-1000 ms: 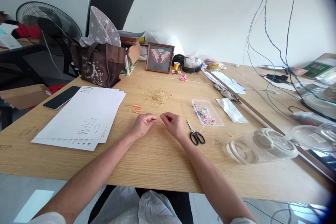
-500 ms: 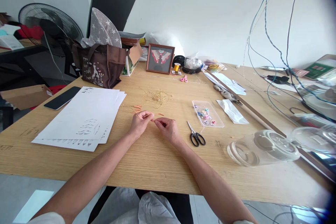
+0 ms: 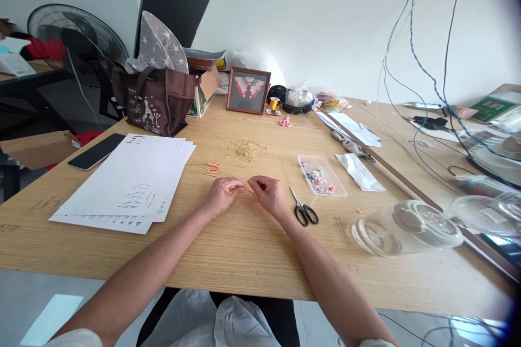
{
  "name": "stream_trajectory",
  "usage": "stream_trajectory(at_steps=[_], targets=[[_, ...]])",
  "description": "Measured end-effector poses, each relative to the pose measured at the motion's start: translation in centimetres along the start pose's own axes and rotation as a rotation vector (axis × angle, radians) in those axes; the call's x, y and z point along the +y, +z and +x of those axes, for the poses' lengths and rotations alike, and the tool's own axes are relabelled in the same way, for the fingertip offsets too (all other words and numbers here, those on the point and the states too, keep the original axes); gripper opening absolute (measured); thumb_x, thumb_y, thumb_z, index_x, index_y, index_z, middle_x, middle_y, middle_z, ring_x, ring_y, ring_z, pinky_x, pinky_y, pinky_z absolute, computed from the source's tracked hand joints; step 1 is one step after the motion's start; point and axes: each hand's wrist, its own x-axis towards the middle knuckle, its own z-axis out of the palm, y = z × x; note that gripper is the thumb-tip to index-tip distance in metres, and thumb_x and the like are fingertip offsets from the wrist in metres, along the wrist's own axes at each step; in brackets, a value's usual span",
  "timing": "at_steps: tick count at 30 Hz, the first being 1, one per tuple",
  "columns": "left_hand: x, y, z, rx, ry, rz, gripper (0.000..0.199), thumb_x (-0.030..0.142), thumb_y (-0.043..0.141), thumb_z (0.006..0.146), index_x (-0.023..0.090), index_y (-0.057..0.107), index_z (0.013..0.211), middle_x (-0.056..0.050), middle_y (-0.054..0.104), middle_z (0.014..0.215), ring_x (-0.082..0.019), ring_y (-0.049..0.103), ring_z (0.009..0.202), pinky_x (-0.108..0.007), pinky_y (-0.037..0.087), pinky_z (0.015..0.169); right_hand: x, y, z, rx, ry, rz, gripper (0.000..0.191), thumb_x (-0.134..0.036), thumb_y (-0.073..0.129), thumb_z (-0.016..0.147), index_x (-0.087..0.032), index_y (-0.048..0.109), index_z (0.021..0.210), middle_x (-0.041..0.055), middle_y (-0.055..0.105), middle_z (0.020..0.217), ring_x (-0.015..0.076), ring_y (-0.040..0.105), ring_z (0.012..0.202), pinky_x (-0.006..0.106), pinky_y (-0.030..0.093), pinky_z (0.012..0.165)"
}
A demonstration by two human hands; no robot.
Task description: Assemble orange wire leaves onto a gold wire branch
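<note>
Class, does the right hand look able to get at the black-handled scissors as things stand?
Probably yes: the black-handled scissors lie close beside the right hand, nothing covering them, though its fingers seem busy pinching a thin orange strand.

Single head-worn view, facing forward and down over table [image 3: 228, 260]; wall [image 3: 325, 27] beyond.

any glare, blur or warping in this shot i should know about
Head view: bright glare patch on the floor at lower left; right edge stretched and hazy, smearing the clear jar; dark blurred corners at right; papers fairly sharp; the orange strand between the hands too fine to make out well.
</note>
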Motion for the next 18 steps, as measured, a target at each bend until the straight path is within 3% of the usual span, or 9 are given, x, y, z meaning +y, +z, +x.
stream_trajectory(at_steps=[5, 11, 14, 18], targets=[[0.5, -0.1, 0.2, 0.08, -0.17, -0.328, 0.014, 0.03, 0.063, 0.07, 0.016, 0.066, 0.071, -0.002, 0.063, 0.065, -0.013, 0.056, 0.063, -0.025, 0.044, 0.064, 0.8, -0.3, 0.4, -0.128, 0.181, 0.265, 0.032, -0.043, 0.052, 0.076, -0.013, 0.064, 0.073, -0.0029, 0.041, 0.052, 0.0074, 0.033, 0.044, 0.02, 0.026, 0.04], [0.7, 0.1, 0.3, 0.233, -0.258, -0.605, 0.018, 0.031, 0.064, 0.068, 0.015, 0.06, 0.061, 0.0, 0.059, 0.06, -0.012, 0.055, 0.063, -0.027, 0.044, 0.072, 0.0, 0.9, -0.1, -0.116, 0.105, 0.294, 0.036, -0.045, 0.055, 0.075, -0.012, 0.067, 0.075, -0.0035, 0.04, 0.053, 0.0065, 0.028, 0.047, 0.02, 0.023, 0.043], [0.6, 0.3, 0.2, 0.262, -0.283, -0.606, 0.019, 0.031, 0.065, 0.068, 0.014, 0.06, 0.062, 0.0, 0.059, 0.06, -0.011, 0.055, 0.063, -0.026, 0.044, 0.071, -0.5, 1.5, -0.5, -0.09, 0.104, 0.269, 0.036, -0.044, 0.054, 0.076, -0.011, 0.069, 0.078, -0.0031, 0.042, 0.052, 0.0066, 0.028, 0.046, 0.021, 0.022, 0.043], [0.2, 0.3, 0.1, 0.286, -0.273, -0.451, 0.019, 0.033, 0.063, 0.07, 0.014, 0.061, 0.066, 0.0, 0.06, 0.061, -0.012, 0.055, 0.064, -0.025, 0.044, 0.069, -0.5, 2.0, -0.7, -0.059, 0.117, 0.22, 0.034, -0.041, 0.054, 0.077, -0.012, 0.07, 0.08, -0.0027, 0.044, 0.051, 0.0068, 0.029, 0.045, 0.021, 0.022, 0.042]])
